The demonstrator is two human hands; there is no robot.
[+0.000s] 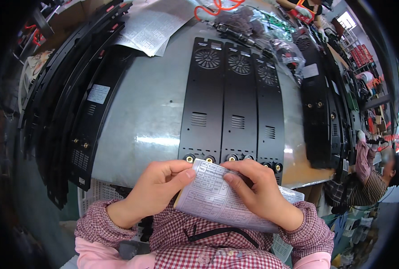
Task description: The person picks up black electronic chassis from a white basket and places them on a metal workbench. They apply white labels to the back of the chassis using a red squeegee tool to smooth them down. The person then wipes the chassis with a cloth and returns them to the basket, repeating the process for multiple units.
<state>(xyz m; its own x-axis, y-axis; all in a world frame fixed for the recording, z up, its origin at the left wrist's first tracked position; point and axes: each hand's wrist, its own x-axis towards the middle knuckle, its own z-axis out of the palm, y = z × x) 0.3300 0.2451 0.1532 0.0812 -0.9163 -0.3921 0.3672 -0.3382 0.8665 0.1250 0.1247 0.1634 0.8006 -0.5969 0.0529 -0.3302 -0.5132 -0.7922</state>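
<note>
The left hand and right hand pinch the upper edge of printed sheets, at the table's near side. The left-hand black panel already bears a pale label; three central panels show none comparable on their visible faces.

Label sheets: thin paper, smooth, faintly glossy. Middle panels: black, matt, smooth, metal by look; studs at near ends brass-like, shiny. Surface: grey, smooth, with bright sheen, exact material hard to tell. Loose sheets, far left: thin paper, mostly matt. Bag: clear plastic, crinkled, glossy. Hose: orange, smooth, plastic-looking. Checked sleeves: woven cloth, matt, gathered; pink undersleeves plain, soft-looking cloth. Crate: pale plastic, perforated.
</note>
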